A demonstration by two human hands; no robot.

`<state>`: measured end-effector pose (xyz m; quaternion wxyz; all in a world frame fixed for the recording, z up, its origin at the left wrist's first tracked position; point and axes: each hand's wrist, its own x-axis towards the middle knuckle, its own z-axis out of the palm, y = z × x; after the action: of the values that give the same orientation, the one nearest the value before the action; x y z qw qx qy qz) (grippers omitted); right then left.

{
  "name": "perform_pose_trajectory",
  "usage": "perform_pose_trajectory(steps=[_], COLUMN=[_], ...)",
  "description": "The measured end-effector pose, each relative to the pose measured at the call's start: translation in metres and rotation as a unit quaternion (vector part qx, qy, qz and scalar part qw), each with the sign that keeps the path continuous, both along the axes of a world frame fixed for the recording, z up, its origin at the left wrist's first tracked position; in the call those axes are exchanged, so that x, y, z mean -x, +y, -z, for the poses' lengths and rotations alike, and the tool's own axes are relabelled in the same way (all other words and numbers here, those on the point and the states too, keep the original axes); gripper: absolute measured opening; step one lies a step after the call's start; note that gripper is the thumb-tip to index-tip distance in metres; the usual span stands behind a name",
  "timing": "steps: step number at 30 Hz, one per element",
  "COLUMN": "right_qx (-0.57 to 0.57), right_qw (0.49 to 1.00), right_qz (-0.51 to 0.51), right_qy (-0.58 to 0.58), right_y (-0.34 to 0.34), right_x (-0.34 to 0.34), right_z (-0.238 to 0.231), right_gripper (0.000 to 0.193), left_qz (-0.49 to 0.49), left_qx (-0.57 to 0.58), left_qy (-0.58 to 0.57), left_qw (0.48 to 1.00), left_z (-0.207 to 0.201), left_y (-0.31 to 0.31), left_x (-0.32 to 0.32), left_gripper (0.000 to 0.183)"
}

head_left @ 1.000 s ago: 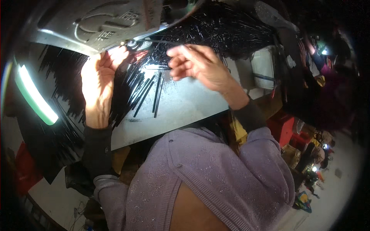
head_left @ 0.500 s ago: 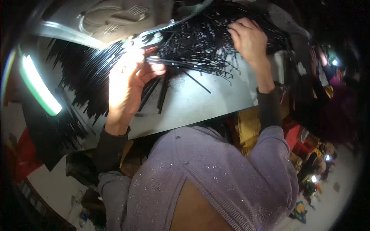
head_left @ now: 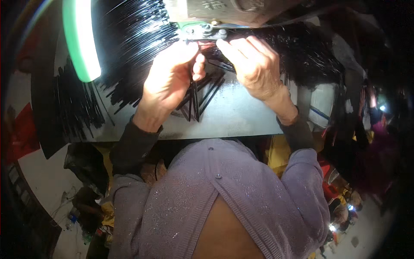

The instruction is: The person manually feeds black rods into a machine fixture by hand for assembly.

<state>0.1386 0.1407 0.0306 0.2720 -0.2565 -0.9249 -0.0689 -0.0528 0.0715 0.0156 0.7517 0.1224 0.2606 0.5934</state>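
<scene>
Black rods | left grip: pinching some | right grip: cannot tell | housing: raised characters

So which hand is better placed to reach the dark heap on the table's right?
Probably the right hand: it lies closer to that dark heap, while the left hand is farther off, beside black rods.

- Held left hand curled just below metal fittings; couldn't confirm grip on black rods.
- Held right hand just beside, fingers bent, near same fittings.
- Saw rods spread to both sides over pale tabletop.
- Saw green-edged lamp lit, upper left.
</scene>
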Motion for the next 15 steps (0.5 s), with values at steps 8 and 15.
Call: perform_pose_trajectory(steps=[8,15], right_qx=[0.566,0.586], right_qw=[0.763,0.735], right_qz=[0.044,0.046], right_qy=[0.31,0.338], right_y=[-0.017,-0.019], right_x=[0.029,0.034], right_z=[0.009,0.013], right_gripper=[0.01,0.01], left_qz=[-0.049,-0.102], left_qx=[-0.052,-0.134], left_qy=[0.112,0.423], left_qw=[0.991,0.891], left_z=[0.017,0.01], left_y=[0.008,0.017], left_x=[-0.002,0.001], left_gripper=[0.012,0.011])
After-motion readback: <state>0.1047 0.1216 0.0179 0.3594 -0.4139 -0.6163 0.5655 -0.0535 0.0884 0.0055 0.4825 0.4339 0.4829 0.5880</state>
